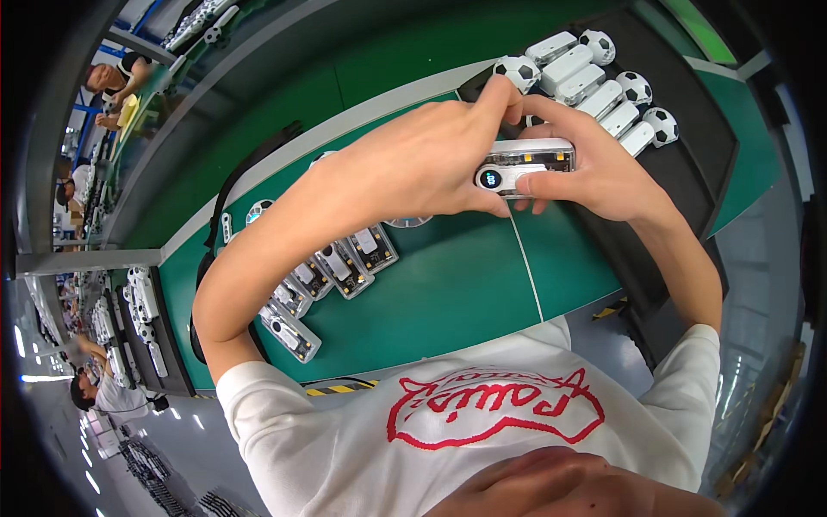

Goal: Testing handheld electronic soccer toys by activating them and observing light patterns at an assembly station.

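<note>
While holding up a boxy gadget (524, 171) above the far right of the smooth green table (448, 284), gripping from both sides. With the left hand (435, 159), clasping the left end, thumb along the near edge; with the right hand (607, 164), pressing the thumb flat on the front and curling fingers around the right end. Made of clear, glossy plastic, with a rounded white panel (510, 179), small yellow squares (528, 158) and a round black screen (491, 178) glowing blue. On the left of the table, in a slanting row, similar clear boxes (346, 271), partly hidden by the left forearm (319, 202). At the far right, on a dull black mat (689, 177), smooth white oblong cases (579, 86) beside black-and-white patterned balls (662, 127).
</note>
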A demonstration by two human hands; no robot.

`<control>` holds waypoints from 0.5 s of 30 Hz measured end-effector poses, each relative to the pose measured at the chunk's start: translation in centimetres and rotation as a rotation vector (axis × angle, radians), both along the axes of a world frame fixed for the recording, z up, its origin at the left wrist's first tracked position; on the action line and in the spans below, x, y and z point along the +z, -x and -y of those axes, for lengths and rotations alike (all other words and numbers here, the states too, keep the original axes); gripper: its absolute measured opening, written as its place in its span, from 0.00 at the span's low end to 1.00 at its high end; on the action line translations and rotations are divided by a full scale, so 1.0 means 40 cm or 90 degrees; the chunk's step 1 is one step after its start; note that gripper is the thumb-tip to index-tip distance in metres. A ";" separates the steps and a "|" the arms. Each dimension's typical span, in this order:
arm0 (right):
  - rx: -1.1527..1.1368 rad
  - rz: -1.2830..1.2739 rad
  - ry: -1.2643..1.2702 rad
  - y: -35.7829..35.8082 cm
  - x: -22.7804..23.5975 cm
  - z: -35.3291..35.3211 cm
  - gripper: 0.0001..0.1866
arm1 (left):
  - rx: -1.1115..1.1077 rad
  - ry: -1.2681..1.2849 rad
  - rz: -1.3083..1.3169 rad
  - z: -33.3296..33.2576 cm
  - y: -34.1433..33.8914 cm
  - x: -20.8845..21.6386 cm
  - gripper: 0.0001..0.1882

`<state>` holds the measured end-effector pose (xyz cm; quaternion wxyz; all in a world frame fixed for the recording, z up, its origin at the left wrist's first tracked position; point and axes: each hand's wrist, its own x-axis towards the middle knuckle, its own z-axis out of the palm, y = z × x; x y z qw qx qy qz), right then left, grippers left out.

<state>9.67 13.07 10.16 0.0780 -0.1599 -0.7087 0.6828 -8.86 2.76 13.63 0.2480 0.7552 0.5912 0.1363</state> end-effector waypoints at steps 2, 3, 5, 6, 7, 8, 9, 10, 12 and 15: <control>-0.011 0.002 -0.013 -0.020 0.002 -0.004 0.31 | -0.004 -0.057 0.002 0.008 0.021 -0.004 0.39; -0.018 0.008 -0.004 -0.030 -0.002 -0.008 0.32 | -0.007 -0.115 0.003 0.008 0.038 -0.009 0.39; -0.045 0.020 0.011 -0.055 -0.002 -0.005 0.34 | 0.005 -0.148 0.008 0.025 0.063 -0.013 0.38; -0.052 0.012 0.026 -0.072 -0.007 -0.011 0.34 | 0.021 -0.184 0.009 0.033 0.074 -0.013 0.36; -0.060 0.003 0.040 -0.092 -0.012 -0.017 0.34 | 0.037 -0.168 0.030 0.041 0.084 -0.014 0.33; -0.085 0.015 0.042 -0.109 -0.011 -0.018 0.35 | 0.046 -0.161 0.033 0.050 0.089 -0.020 0.32; -0.101 0.013 0.042 -0.128 -0.012 -0.018 0.36 | 0.057 -0.150 0.036 0.063 0.091 -0.025 0.32; -0.116 0.010 0.042 -0.145 -0.014 -0.023 0.36 | 0.057 -0.121 0.060 0.068 0.094 -0.030 0.34; -0.127 0.009 0.030 -0.167 -0.019 -0.026 0.36 | 0.027 -0.065 0.111 0.072 0.075 -0.033 0.34; -0.177 0.006 0.026 -0.193 -0.026 -0.029 0.35 | -0.012 -0.034 0.172 0.045 0.030 -0.057 0.37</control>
